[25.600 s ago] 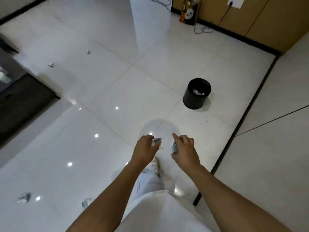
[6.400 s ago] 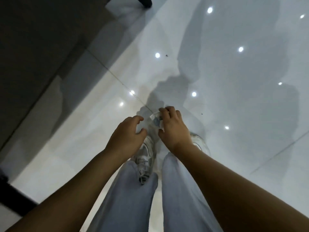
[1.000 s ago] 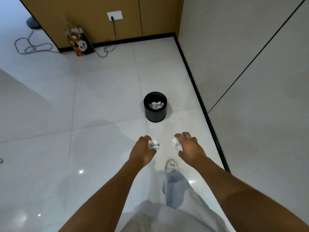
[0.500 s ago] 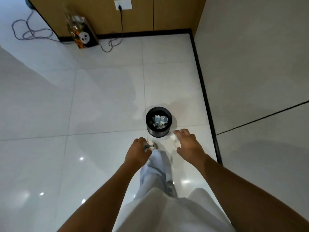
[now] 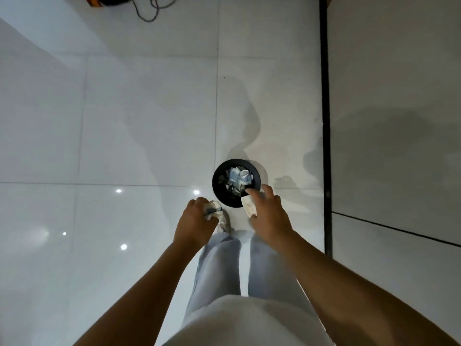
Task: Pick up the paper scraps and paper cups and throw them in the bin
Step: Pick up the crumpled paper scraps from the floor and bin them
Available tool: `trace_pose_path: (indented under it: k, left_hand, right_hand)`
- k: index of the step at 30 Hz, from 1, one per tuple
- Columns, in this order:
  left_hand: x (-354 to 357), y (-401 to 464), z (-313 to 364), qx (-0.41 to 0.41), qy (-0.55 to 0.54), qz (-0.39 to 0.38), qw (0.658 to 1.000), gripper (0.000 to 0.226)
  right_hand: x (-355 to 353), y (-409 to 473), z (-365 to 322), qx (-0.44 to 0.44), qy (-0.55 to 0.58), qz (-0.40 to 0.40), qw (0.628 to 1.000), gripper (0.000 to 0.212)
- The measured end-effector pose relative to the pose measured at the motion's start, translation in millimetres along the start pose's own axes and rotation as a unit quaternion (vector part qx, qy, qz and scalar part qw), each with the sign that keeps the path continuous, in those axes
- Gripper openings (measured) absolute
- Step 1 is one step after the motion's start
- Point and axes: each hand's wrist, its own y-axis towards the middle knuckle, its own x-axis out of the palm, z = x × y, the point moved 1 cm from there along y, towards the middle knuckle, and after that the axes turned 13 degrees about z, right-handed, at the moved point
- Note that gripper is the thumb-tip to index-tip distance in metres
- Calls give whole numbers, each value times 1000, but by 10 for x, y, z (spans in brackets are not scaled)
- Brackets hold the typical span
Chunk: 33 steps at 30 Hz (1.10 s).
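A round black bin [image 5: 216,188] stands on the white tiled floor just ahead of my feet, with crumpled white and blue paper [image 5: 238,179] inside it. My left hand [image 5: 195,222] grips a crumpled white and blue paper scrap [image 5: 212,208], just left of the bin. My right hand [image 5: 268,216] holds a pale crumpled paper piece [image 5: 249,206] at the bin's near right rim, index finger reaching over the opening.
A black skirting strip [image 5: 324,121] and a grey wall [image 5: 394,108] run along the right, close to the bin. A dark cable [image 5: 149,8] lies on the floor at the top. White tiles [image 5: 124,121] stretch to the left and ahead.
I have stepped closer; the bin now lies directly under my hands. Both hands still hold their paper, the right one now reaching over the bin's rim.
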Motion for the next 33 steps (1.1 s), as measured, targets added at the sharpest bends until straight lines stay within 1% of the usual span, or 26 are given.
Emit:
trace_pose_path:
  k: [6, 8, 10, 12, 14, 18, 21, 23, 26, 28, 30, 33]
  left_hand:
    - [816, 617, -200, -50, -24, 12, 998, 28]
    - [1074, 774, -321, -67, -27, 18, 997, 28]
    - [1291, 879, -438, -89, -26, 28, 995, 31]
    - [1456, 926, -523, -114, -23, 34, 993, 35]
    - [1559, 938, -545, -132, -23, 36, 990, 37]
    - [1680, 972, -403, -156, -42, 47, 986, 39]
    - [1788, 1103, -223, -150, -48, 51, 986, 41]
    - [1892, 1249, -140, -140, -30, 42, 989, 46]
    - [2049, 1430, -117, -145, 43, 4, 989, 59]
    - [2083, 1439, -141, -159, 74, -3, 985, 56]
    - [2032, 1367, -145, -159, 82, 9, 984, 46]
    - [1824, 1108, -107, -127, 68, 48, 988, 40]
  right_hand:
    - [725, 965, 298, -26, 11, -8, 1000, 69]
    - [1014, 1228, 372, -33, 34, -34, 998, 70]
    - [1287, 1423, 439, -44, 45, -78, 995, 73]
    - [1492, 1546, 520, -49, 24, -114, 992, 75]
    - [1594, 1605, 611, -40, 12, -131, 991, 74]
    - [1500, 1526, 814, -11, 42, -121, 992, 69]
    - [1323, 1461, 963, -8, 39, -109, 993, 66]
    - [1216, 1467, 1023, -8, 28, -105, 994, 64]
    - [1094, 1505, 1078, -14, 22, -112, 993, 63]
    - [1022, 1521, 1088, -26, 32, -124, 991, 64]
    - [946, 1521, 1061, -49, 23, -137, 989, 65]
    - [784, 1425, 905, -96, -19, -152, 984, 65]
